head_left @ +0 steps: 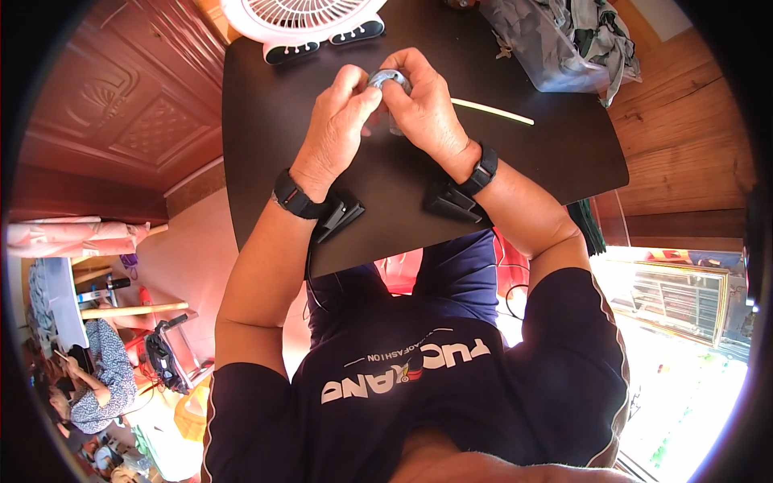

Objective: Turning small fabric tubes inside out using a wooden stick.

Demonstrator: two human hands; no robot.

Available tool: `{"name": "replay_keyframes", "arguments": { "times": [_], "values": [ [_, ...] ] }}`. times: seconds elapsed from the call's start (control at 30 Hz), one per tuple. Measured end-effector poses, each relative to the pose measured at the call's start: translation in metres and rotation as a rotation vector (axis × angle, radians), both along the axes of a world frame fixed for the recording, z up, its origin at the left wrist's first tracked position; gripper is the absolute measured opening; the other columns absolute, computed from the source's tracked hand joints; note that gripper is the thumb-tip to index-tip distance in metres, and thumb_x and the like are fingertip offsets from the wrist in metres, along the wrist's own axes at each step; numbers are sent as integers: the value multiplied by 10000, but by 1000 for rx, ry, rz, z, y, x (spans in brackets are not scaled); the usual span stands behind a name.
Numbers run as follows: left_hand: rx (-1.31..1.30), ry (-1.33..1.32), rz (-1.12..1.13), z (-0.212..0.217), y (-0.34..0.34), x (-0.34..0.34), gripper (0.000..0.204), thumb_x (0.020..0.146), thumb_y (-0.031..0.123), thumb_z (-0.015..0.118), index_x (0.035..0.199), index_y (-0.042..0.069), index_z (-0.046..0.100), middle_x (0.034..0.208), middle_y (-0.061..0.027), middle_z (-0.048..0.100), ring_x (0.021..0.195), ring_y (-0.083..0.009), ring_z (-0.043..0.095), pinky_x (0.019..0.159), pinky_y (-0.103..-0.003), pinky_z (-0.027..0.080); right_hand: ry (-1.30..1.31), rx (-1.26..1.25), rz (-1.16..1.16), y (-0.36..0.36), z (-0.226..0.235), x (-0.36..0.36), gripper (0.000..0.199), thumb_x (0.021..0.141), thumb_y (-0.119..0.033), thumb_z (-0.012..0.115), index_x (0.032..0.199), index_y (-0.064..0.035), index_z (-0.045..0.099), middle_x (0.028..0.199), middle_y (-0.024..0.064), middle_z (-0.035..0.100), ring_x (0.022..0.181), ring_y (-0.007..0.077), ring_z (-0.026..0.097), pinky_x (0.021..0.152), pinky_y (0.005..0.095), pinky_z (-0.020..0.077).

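Above the far half of the dark table, my two hands meet close together. Between their fingertips is a small grey-blue piece, curved on top and soft-looking; its exact kind cannot be made out. My left hand pinches its left side with thumb and bent fingers. On the other side, my right hand closes round it, the thumb pressed on the near face. A pale, partly see-through bit hangs just under the fingers, mostly hidden by them. To the right of my right hand lies a thin pale-green strip.
A white fan with shoe-shaped feet stands at the table's far edge. At far right, a clear bin overflows with grey-green cloth. Black devices hang below both wristbands. Lower left, another person in patterned clothing sits among household things.
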State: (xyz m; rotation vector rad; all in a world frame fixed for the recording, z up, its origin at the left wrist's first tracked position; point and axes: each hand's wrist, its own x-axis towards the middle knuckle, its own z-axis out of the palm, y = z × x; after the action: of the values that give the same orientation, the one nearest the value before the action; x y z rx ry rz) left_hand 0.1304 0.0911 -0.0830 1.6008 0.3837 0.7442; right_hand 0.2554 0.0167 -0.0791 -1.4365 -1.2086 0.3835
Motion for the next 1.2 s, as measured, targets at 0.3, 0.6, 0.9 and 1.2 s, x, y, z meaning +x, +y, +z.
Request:
{"name": "replay_keyframes", "arguments": {
  "times": [0.3,0.6,0.9,1.2],
  "values": [
    [310,87,130,-11,8,1,178,907,184,477,855,22,424,620,-82,545,556,-159,524,521,-313,427,249,-202,299,-5,9,7,203,876,-148,503,1034,-20,521,783,68,589,698,114,560,602,256,454],
    [-56,54,61,-7,10,-2,125,897,158,485,867,37,474,673,-38,550,580,-104,532,503,-233,419,316,-218,331,-5,15,4,223,886,-160,573,1073,-42,546,740,26,589,621,75,556,538,209,450],
    [2,-20,43,-1,3,-2,113,886,129,505,827,34,492,642,-16,505,539,-88,505,488,-214,417,168,-62,162,-7,14,9,158,819,-46,612,977,-36,610,723,8,600,608,65,571,523,205,461],
    [-9,-9,18,5,-8,-3,95,866,107,503,807,33,494,638,-13,510,536,-87,511,486,-220,422,-26,108,134,-6,7,9,101,825,44,545,874,-44,539,718,-27,545,608,38,526,530,194,428]
  ]
}}
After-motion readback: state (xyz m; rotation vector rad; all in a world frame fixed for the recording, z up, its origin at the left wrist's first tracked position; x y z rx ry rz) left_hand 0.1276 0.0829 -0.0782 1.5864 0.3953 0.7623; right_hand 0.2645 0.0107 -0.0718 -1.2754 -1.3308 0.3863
